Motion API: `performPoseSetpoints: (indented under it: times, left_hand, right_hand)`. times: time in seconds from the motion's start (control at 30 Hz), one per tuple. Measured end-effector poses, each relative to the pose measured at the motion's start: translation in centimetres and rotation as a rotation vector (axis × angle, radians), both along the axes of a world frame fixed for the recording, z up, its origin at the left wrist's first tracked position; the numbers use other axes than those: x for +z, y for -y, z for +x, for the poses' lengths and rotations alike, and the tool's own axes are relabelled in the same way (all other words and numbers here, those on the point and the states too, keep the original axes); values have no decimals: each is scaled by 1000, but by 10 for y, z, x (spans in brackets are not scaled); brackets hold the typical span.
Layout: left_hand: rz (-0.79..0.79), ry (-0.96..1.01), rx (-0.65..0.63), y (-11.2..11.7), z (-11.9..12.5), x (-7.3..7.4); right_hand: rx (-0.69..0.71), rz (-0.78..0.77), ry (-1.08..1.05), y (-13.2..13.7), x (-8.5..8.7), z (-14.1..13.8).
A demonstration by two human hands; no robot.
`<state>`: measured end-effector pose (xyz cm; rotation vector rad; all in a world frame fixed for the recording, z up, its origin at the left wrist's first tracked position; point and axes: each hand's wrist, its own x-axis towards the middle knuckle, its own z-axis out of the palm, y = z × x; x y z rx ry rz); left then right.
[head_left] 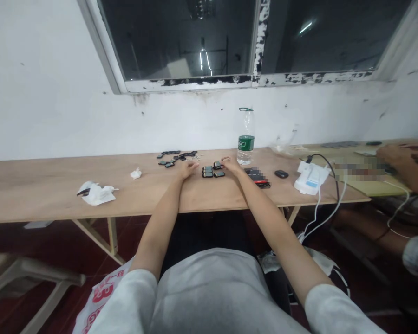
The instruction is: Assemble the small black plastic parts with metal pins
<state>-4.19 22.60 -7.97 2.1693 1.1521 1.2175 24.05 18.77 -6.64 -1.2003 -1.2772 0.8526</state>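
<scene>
Both my arms reach out over a long wooden table. My left hand rests on the tabletop just left of a small cluster of dark rectangular pieces; its fingers look curled, with nothing visible in them. My right hand lies at the right of the cluster, fingertips touching the top dark piece. A further scatter of similar dark pieces lies behind, nearer the wall.
A clear water bottle with a green label stands right of my hands. A dark box, a black mouse-like object, a white charger with cables and crumpled tissues lie about. Another person's hand works at far right.
</scene>
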Motion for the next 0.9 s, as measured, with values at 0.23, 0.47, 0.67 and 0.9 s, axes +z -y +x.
performPoseSetpoints:
  times: [0.23, 0.47, 0.67, 0.9]
  left_hand:
    - [248, -86, -72, 8, 32, 7]
    - [289, -205, -182, 8, 51, 3]
    - [232, -210, -212, 9, 51, 4]
    - [261, -188, -248, 15, 52, 10]
  right_hand:
    - [177, 102, -37, 1, -2, -9]
    - [261, 110, -38, 6, 0, -12]
    - [228, 50, -86, 11, 2, -16]
    - [223, 53, -91, 17, 8, -15]
